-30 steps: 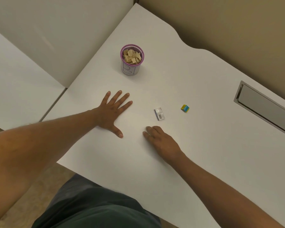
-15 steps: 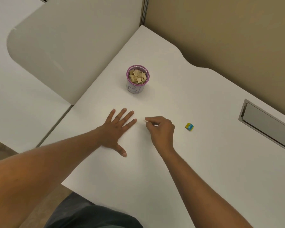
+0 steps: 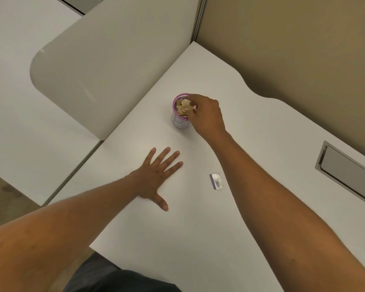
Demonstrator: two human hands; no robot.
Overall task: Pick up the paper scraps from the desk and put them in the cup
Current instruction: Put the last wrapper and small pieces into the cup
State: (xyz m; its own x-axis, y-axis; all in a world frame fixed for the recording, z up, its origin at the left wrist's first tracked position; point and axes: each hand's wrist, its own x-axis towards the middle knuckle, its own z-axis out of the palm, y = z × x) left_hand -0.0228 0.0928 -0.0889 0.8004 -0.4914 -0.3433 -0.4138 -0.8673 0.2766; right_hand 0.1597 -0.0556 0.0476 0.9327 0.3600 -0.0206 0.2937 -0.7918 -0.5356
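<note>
Over the cup (image 3: 181,114), near the far-left side of the white desk (image 3: 251,239), the right hand (image 3: 204,114) is hovering with fingertips bunched together above the purple rim; something small and pale is showing between the fingertips (image 3: 195,107), likely a scrap, but too small to confirm; whether it is being pinched or already let go, cannot tell. Paper scraps (image 3: 182,107) are sitting piled inside the cup, nearly up to the rim; no loose tan scraps are showing on the desk.

Left hand (image 3: 156,175) is lying flat on the desk, fingers spread, palm down, holding nothing, well short of the cup.

Handling judgement: scraps are looking light, thin and floppy, so a fingertip pinch at an edge is the way in; flat ones will probably be needing a nail or a slide to lift. Cup is looking light too and is nearly full, so a nudge could be tipping it or spilling scraps.

Versus half a second ago: right hand was down at the desk surface just beside the left fingers, pinching; now it is up at the cup. Small silvery rectangular item (image 3: 216,181), hidden then by the right hand, is showing again near the right forearm; blue-yellow block is no longer visible. Left hand is staying put.
</note>
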